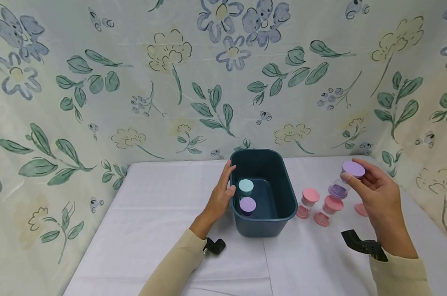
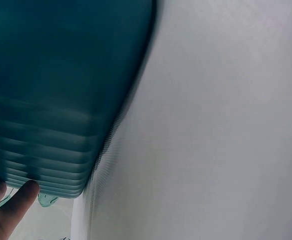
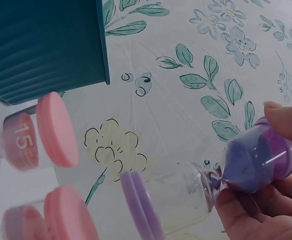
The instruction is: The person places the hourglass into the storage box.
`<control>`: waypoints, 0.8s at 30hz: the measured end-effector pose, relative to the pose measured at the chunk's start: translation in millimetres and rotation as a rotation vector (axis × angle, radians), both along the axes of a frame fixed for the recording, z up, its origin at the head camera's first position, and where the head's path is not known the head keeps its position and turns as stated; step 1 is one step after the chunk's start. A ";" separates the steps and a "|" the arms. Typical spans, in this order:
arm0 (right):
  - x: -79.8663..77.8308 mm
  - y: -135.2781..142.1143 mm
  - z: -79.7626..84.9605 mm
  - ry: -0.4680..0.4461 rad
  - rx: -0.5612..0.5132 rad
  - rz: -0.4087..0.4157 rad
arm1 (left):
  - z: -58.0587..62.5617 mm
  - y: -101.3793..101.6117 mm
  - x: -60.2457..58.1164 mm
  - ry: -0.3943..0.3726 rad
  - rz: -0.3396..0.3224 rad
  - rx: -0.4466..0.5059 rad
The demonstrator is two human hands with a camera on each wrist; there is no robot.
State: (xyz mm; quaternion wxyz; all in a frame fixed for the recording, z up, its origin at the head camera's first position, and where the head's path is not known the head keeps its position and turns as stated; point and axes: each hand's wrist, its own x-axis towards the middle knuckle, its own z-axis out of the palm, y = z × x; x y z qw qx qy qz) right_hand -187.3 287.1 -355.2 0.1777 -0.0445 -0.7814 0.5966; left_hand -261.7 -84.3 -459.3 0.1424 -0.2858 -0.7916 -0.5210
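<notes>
My right hand point(image 1: 384, 201) grips a purple-capped sand timer point(image 3: 253, 157) by one end, thumb on one side and fingers on the other. Purple sand shows in the bulb within its grasp. In the head view this timer point(image 1: 353, 169) is tilted above the right part of the table. A dark teal bin point(image 1: 264, 226) stands at the middle, where my left hand point(image 1: 217, 201) rests against its left side with fingers extended. Inside the bin are a mint-capped timer point(image 1: 246, 186) and a purple-capped one point(image 1: 247, 205).
Right of the bin stand two pink sand timers point(image 1: 310, 195) point(image 1: 333, 204); another pink piece point(image 1: 361, 209) is partly hidden behind my right hand. A white cloth covers the table point(image 1: 149, 213). A floral curtain point(image 1: 223, 111) hangs behind it.
</notes>
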 end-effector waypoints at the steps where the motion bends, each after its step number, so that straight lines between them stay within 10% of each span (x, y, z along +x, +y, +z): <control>1: 0.7 -0.7 0.1 0.005 -0.019 0.011 | 0.7 0.1 0.7 -0.001 0.002 -0.002; 12: 6.9 -11.9 2.8 0.034 -0.162 0.078 | 39.6 0.4 30.0 -0.030 -0.024 0.019; 24: 10.9 -26.9 4.5 0.025 -0.079 0.095 | 40.9 1.5 30.6 -0.036 -0.028 0.026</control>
